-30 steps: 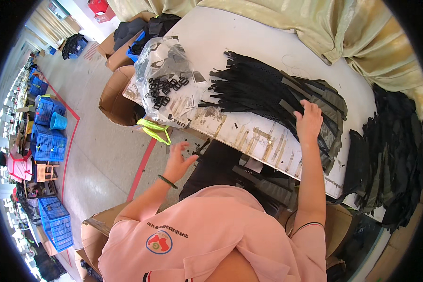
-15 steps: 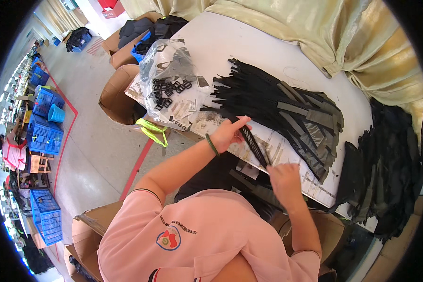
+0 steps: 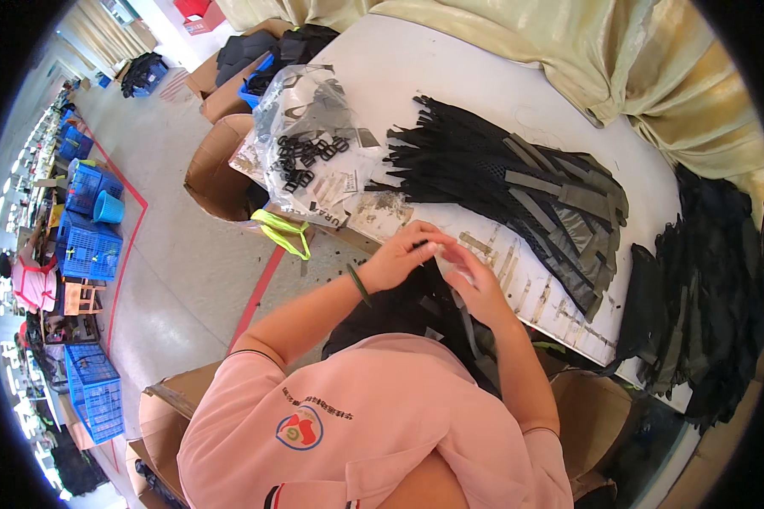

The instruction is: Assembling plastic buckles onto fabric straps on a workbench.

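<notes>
My left hand (image 3: 397, 256) and my right hand (image 3: 481, 291) meet over the table's near edge, fingertips bent together. A black strap (image 3: 435, 284) hangs down from between them toward my lap. Its upper end is hidden by my fingers, which look pinched round it. Just beyond my hands, many black straps with grey end pieces (image 3: 545, 180) lie fanned out on the white table (image 3: 416, 64). Beyond my left hand, black plastic slide buckles (image 3: 301, 159) lie in and by a clear plastic bag (image 3: 301, 97).
More black straps (image 3: 696, 288) hang over the table's right end. A neon yellow strap (image 3: 282, 232) hangs at the left edge beside an open cardboard box (image 3: 221, 170). Further boxes (image 3: 598, 420) stand near my sides. Blue crates (image 3: 92, 390) line the floor at far left.
My right hand has come up and left to meet my left hand, which has shifted slightly left. The strap stretched between them now hangs down below my fingers.
</notes>
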The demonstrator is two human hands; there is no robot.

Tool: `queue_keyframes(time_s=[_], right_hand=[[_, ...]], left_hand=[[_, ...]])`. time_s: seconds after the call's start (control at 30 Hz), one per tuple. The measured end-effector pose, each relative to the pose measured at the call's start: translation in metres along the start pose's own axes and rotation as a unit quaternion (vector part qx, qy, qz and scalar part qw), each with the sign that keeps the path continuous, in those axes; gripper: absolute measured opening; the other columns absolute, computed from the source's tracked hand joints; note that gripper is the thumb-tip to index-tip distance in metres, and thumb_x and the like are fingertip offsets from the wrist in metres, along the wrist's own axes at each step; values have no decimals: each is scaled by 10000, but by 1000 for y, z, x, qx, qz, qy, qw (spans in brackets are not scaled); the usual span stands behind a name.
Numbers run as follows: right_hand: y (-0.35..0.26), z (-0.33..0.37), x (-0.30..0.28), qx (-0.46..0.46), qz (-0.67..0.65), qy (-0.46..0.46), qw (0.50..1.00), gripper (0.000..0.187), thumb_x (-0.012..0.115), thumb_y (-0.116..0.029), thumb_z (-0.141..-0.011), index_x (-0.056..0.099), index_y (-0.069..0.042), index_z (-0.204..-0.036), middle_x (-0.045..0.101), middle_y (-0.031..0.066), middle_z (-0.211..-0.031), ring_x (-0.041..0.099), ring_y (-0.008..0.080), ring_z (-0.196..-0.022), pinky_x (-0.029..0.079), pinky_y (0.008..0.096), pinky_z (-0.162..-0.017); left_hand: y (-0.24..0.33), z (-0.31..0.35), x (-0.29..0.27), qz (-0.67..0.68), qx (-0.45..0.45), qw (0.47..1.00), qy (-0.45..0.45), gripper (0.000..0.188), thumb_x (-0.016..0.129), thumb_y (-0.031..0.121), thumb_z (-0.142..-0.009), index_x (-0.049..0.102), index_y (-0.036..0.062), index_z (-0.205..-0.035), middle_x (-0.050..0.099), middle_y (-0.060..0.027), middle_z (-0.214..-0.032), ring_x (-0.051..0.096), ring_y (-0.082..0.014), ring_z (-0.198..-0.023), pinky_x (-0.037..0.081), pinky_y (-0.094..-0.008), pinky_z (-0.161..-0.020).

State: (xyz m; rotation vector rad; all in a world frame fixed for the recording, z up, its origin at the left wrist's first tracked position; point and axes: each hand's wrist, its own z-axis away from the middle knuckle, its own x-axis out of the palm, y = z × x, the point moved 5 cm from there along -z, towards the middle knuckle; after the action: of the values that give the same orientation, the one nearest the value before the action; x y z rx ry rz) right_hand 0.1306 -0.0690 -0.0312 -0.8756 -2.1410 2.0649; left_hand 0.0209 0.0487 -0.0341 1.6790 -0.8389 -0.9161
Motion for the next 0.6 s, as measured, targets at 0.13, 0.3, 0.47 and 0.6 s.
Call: queue_keyframes(time_s=[0.13,0.3,0.47,0.6], right_hand=[[1,-18,44,118,-289,-124,942,192,540,-113,-906,610,-26,-1063,599,38,-809,560,103,-711,464,233,-668],[2,-9,46,153,-198,-110,962,202,483,-84,-928,603,4,-1065,582,34,-785,522,82,-617,438,201,-569],[-11,-14,52,35,-159,-116,980,193,528,-61,-909,600,36,-1058,564,43,-852,540,87,-618,454,213,-576],[-17,-15,52,81,-178,-104,975,172,561,-58,-892,605,34,-1031,572,35,-840,553,86,-632,460,212,-579]], left_hand=[[16,7,-22,-15,-21,999,-27,286,518,221,-926,607,83,-1160,486,-88,-1160,454,-218,-1103,357,-342,-960],[0,6,-173,-420,-59,877,225,257,650,275,-815,643,57,-952,602,-146,-891,589,-303,-847,477,-396,-735],[-60,14,-229,-587,-213,774,104,270,695,235,-700,649,50,-893,576,-168,-935,595,-352,-866,491,-432,-762],[-76,8,-236,-539,-238,802,98,292,705,198,-681,649,79,-943,562,-151,-965,581,-342,-901,484,-419,-787]])
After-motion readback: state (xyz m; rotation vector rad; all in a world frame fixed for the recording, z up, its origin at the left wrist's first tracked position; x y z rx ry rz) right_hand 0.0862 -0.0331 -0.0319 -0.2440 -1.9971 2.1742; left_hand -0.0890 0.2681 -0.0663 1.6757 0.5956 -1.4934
